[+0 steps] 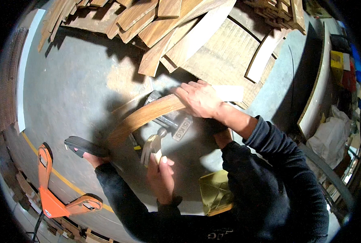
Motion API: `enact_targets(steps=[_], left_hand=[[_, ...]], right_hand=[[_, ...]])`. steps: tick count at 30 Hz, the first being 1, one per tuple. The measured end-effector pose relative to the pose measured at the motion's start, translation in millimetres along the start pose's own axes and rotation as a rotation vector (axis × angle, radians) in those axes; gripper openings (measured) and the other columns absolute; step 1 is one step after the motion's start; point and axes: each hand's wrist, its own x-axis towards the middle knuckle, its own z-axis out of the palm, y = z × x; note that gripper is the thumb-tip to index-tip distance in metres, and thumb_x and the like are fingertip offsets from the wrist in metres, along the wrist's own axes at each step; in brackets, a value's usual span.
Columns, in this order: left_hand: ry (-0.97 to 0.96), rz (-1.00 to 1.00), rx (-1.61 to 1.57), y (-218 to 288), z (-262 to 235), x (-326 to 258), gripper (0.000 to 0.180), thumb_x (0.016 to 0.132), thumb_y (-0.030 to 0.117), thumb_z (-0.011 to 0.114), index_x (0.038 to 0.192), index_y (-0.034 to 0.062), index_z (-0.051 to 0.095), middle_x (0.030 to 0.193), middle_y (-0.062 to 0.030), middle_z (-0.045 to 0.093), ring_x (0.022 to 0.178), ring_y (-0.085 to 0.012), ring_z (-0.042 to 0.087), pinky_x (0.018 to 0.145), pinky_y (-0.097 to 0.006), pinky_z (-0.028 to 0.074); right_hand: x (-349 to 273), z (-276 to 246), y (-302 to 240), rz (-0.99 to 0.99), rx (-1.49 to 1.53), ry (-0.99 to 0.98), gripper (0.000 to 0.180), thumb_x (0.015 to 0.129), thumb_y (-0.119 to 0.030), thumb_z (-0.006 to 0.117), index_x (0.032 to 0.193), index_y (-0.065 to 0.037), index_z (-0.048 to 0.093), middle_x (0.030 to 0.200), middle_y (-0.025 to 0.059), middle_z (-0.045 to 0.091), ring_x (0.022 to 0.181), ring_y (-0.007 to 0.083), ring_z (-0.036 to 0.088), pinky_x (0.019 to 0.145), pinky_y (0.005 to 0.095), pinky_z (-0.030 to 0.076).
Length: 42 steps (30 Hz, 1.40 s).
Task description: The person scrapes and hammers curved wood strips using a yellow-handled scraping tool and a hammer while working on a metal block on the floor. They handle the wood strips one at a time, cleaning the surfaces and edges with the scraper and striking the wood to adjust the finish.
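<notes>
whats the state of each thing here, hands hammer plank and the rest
left hand: shut on hammer handle
hammer: held, head pointing at the plank
right hand: pressing down on plank
wooden plank: lying flat on the metal table
pile of wood pieces: loose, stacked untidily at the far edge
orange pallet jack handle: untouched

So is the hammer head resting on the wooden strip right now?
No. The claw hammer, gripped in one hand, is held clear below the wooden strip, which the other hand presses down.
</notes>
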Motion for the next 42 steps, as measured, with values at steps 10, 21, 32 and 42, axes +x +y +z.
enact_targets(steps=[10, 21, 32, 42], left_hand=[[-0.025, 0.305, 0.269, 14.7, 12.7, 43.3, 0.021, 0.093, 0.016, 0.047, 0.105, 0.0005, 0.057, 0.07, -0.0048, 0.06, 0.049, -0.0124, 0.048, 0.047, -0.027, 0.038], [-0.02, 0.425, 0.391, 0.3, 26.3, 52.1, 0.03, 0.094, 0.015, 0.047, 0.12, 0.0034, 0.055, 0.071, -0.0092, 0.061, 0.057, -0.0221, 0.056, 0.057, -0.036, 0.045], [-0.039, 0.399, 0.551, -0.4, 27.2, 40.7, 0.019, 0.091, 0.01, 0.054, 0.107, 0.0012, 0.06, 0.087, -0.0228, 0.064, 0.076, -0.0332, 0.066, 0.063, -0.04, 0.051], [-0.006, 0.469, 0.757, 12.3, 21.3, 29.3, 0.034, 0.091, 0.009, 0.055, 0.124, 0.0015, 0.051, 0.093, -0.0237, 0.064, 0.081, -0.0386, 0.065, 0.069, -0.042, 0.051]], right_hand=[[20.2, -14.7, 3.3, 0.128, 0.197, -0.273, 0.026, 0.072, -0.019, 0.059, 0.093, -0.004, 0.062, 0.082, 0.0209, 0.067, 0.082, 0.0377, 0.066, 0.073, 0.0457, 0.053], [-6.7, 30.1, -4.4, 0.027, -0.002, 0.248, 0.012, 0.084, -0.02, 0.05, 0.09, -0.01, 0.052, 0.079, 0.009, 0.059, 0.077, 0.0259, 0.065, 0.068, 0.0378, 0.051], [-3.1, 26.0, -5.0, 0.131, 0.01, 0.108, 0.014, 0.079, -0.017, 0.052, 0.089, -0.006, 0.054, 0.074, 0.0123, 0.062, 0.067, 0.0297, 0.066, 0.06, 0.04, 0.052], [-2.7, 27.6, -1.7, 0.111, 0.023, 0.129, 0.014, 0.08, -0.017, 0.052, 0.087, -0.006, 0.054, 0.075, 0.0135, 0.064, 0.067, 0.0286, 0.067, 0.058, 0.0395, 0.052]])
